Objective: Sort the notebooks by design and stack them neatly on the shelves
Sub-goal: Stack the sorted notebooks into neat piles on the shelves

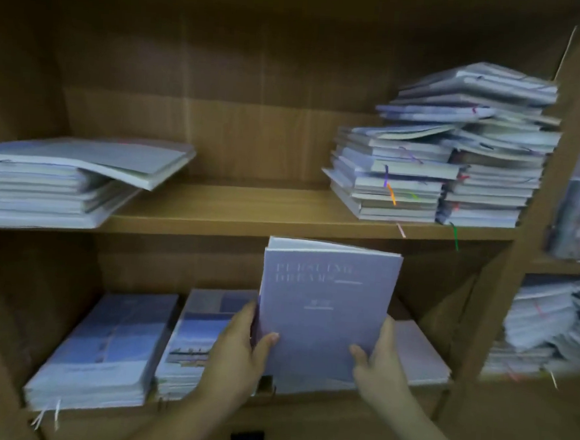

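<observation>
I have both hands on a lavender notebook [326, 311], held nearly upright in front of the lower shelf, its top edge just below the front edge of the upper shelf board [248, 213]. Pale lettering runs across the top of its cover, too blurred for me to read. My left hand [238, 350] grips the lower left edge, thumb curled onto the front cover and fingers wrapped behind. My right hand [378, 360] grips the lower right edge the same way, thumb on the cover.

On the lower shelf, three flat stacks sit side by side at the front edge: a blue-cover stack [108, 348] towards the left, a stack with a sky-scene cover [198, 330] just beside it, and a pale lavender stack [416, 352] partly hidden behind the held notebook.

At the left end of the upper shelf lies a low, untidy pile of notebooks [61, 183], its top one tilted. At the right end stand two taller, ragged piles [440, 154] touching each other, with an orange ribbon [391, 194] and a green ribbon [455, 236] hanging from them over the front edge. More loose piles [542, 326] fill the compartment to the right.
</observation>
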